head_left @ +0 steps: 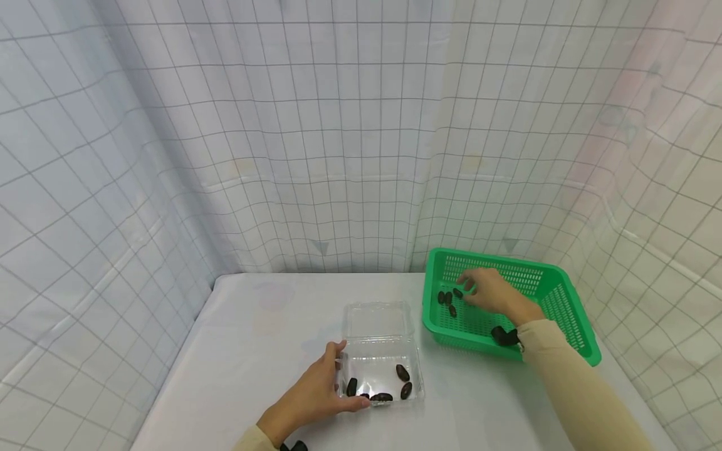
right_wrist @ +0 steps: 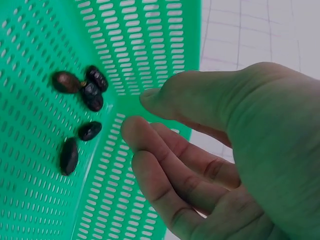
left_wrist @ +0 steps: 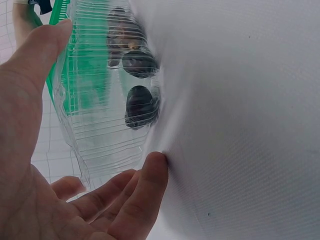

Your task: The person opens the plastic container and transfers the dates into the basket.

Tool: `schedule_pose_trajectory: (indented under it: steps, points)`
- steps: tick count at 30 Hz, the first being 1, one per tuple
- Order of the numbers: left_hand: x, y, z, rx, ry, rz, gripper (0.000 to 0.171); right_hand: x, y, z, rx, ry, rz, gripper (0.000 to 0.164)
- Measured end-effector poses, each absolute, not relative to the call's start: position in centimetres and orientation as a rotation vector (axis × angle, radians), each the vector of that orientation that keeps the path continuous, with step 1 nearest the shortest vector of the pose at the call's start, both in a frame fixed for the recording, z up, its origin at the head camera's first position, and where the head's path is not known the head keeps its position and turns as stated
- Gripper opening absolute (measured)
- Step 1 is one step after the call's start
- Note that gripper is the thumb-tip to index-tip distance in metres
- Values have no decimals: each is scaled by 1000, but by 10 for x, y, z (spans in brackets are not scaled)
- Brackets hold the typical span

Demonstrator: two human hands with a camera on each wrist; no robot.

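Observation:
My left hand (head_left: 316, 388) spans the near left corner of a clear plastic box (head_left: 375, 369), thumb along its front edge and fingers by its left side. Several dark, wrinkled dates (head_left: 403, 373) lie in the box, and its clear lid (head_left: 378, 321) is folded back behind it. Inside a green basket (head_left: 496, 255), my right hand (head_left: 489, 293) hovers with fingers loosely bent and nothing between thumb and fingertips. Several more dates (right_wrist: 69, 156) lie on the basket floor beyond those fingertips.
A white cloth covers the table (head_left: 254, 338). Gridded white curtains (head_left: 327, 144) close off the back and both sides. The basket stands at the back right, close to the rear curtain, with slotted raised walls around its floor.

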State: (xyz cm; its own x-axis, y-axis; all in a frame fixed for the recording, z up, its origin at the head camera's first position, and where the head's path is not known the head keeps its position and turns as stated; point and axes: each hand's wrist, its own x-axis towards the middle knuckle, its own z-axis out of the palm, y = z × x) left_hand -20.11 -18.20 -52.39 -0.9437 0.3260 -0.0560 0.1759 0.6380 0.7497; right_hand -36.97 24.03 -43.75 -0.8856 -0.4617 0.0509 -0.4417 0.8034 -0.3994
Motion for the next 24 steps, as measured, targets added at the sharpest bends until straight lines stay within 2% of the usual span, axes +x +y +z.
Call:
schedule_pose_trajectory:
  steps: [7, 15, 24]
  points:
    - [-202, -183, -524, 419, 2675, 1190, 119, -354, 227, -431, -841, 2968, -681, 25]
    - [-202, -183, -524, 420, 2676, 1179, 118, -337, 207, -425, -869, 2975, -693, 24]
    - [-202, -183, -524, 421, 2679, 1180, 118, -317, 185, -427, -1087, 2953, -684, 22]
